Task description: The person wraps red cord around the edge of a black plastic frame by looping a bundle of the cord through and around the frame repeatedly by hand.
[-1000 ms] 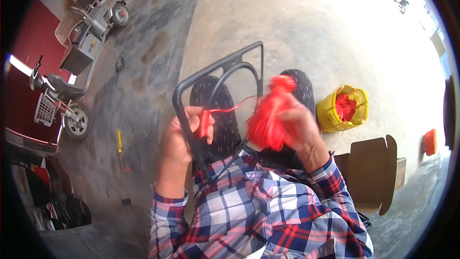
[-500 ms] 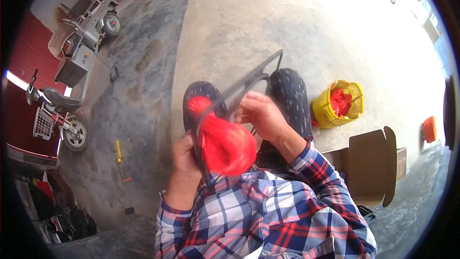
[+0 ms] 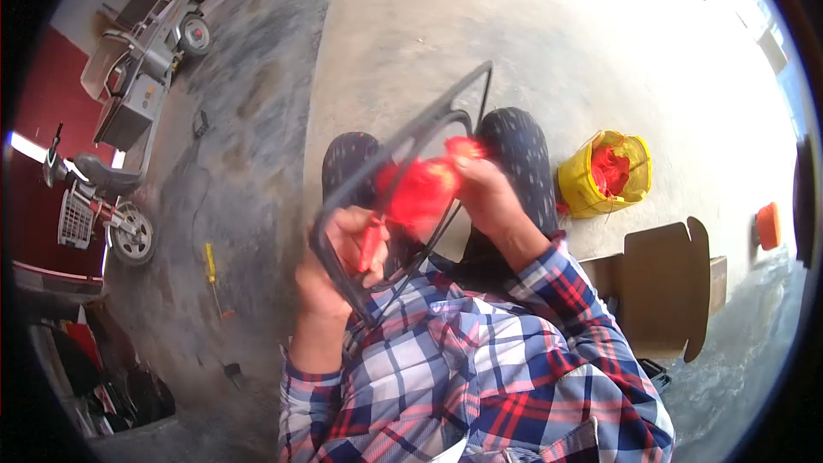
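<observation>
A red, soft-looking bundle (image 3: 420, 190), blurred by motion, stretches between my hands inside a black, thin-barred frame (image 3: 410, 139). My left hand (image 3: 330, 261) is closed around a narrow red end of the bundle, at the frame's near left corner. One bar crosses in front of that hand, and I cannot tell whether it grips the bar too. At the bundle's other end, my right hand (image 3: 493, 193) pinches a red tuft, beside the frame's right side. The frame is tilted above my knees. What exactly the red material is, I cannot make out.
On my right stands a yellow bucket (image 3: 574, 193) with red material inside, near an open cardboard box (image 3: 660, 291) and an orange block (image 3: 767, 225). A yellow-handled screwdriver (image 3: 210, 264) lies on the floor to the left. A motorized tricycle (image 3: 129, 120) and an electric bike (image 3: 107, 214) stand further left.
The red bundle has swung up and right from beside my left hand. My right hand has shifted slightly right and now holds a tuft of it. My left hand has moved up.
</observation>
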The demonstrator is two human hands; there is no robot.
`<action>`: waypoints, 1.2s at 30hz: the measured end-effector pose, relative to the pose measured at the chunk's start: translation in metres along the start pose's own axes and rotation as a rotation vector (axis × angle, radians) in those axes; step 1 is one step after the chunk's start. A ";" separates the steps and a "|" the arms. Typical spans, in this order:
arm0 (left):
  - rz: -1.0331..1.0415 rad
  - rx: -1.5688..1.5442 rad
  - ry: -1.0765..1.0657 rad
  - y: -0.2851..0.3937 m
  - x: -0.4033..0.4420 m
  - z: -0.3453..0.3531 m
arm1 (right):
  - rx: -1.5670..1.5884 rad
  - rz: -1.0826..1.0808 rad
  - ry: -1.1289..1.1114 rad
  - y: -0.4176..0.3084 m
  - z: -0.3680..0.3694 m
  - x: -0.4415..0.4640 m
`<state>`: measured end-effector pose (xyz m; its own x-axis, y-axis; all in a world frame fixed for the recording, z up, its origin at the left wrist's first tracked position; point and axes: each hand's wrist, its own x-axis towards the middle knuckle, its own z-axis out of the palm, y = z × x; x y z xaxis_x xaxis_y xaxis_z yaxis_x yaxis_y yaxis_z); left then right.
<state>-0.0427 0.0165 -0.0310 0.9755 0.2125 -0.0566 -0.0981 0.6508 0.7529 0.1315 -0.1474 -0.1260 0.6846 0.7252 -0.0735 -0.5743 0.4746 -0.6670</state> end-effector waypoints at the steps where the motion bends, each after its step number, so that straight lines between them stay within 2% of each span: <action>1: 0.031 0.025 -0.007 0.003 0.002 -0.009 | 0.061 0.001 -0.072 -0.009 0.000 -0.010; 3: 0.058 0.040 -0.005 0.011 0.006 -0.018 | 0.209 -0.045 -0.277 -0.033 0.012 -0.023; 5: 0.062 0.022 -0.001 0.015 0.012 -0.028 | 0.536 -0.270 -0.361 -0.036 0.020 -0.034; 6: 0.059 0.014 -0.002 0.016 0.014 -0.031 | 0.478 -0.320 -0.357 -0.044 0.015 -0.038; 8: 0.080 -0.014 -0.005 0.019 0.015 -0.031 | 0.683 -0.166 -0.377 -0.058 0.041 -0.057; 11: 0.125 -0.015 -0.024 0.023 0.015 -0.042 | 0.287 -0.199 -0.518 -0.065 0.047 -0.059; 14: 0.127 -0.002 0.000 0.024 0.009 -0.050 | 0.389 -0.235 -0.103 -0.057 0.052 -0.067; 18: 0.118 -0.002 0.092 0.024 0.007 -0.058 | 0.500 -0.026 0.007 -0.054 -0.018 -0.036; 20: 0.118 0.050 0.159 0.021 0.008 -0.057 | 0.481 0.027 0.171 -0.041 -0.017 -0.029; 22: 0.143 0.080 0.165 0.018 0.007 -0.050 | 0.302 0.032 0.148 -0.051 0.050 -0.038; 24: 0.130 0.048 0.140 0.016 0.007 -0.038 | 0.168 0.103 -0.252 -0.046 0.064 -0.037; 25: 0.105 0.001 0.108 0.016 0.007 -0.030 | 0.157 0.186 -0.319 -0.052 0.080 -0.040; 27: 0.043 -0.094 0.028 0.010 0.008 -0.019 | -0.134 0.172 -0.289 -0.059 0.101 -0.035; 28: 0.096 -0.080 0.168 0.002 0.011 -0.007 | -0.267 0.175 -0.244 -0.056 0.103 -0.029; 30: 0.202 -0.052 0.452 -0.016 0.016 0.020 | -0.519 -0.065 -0.164 -0.039 0.110 -0.013; 31: 0.209 -0.040 0.341 -0.017 0.017 0.019 | -0.646 -0.185 -0.125 -0.035 0.110 -0.008; 33: 0.103 -0.153 0.084 -0.011 0.012 -0.012 | -0.339 -0.062 -0.225 -0.040 0.103 -0.008; 36: 0.014 -0.169 0.099 -0.008 0.005 -0.010 | 0.035 0.142 -0.292 -0.013 0.050 0.012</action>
<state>-0.0391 0.0199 -0.0439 0.9507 0.2873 -0.1170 -0.1512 0.7586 0.6338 0.1248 -0.1207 -0.0811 0.4414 0.8957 0.0549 -0.6734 0.3710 -0.6394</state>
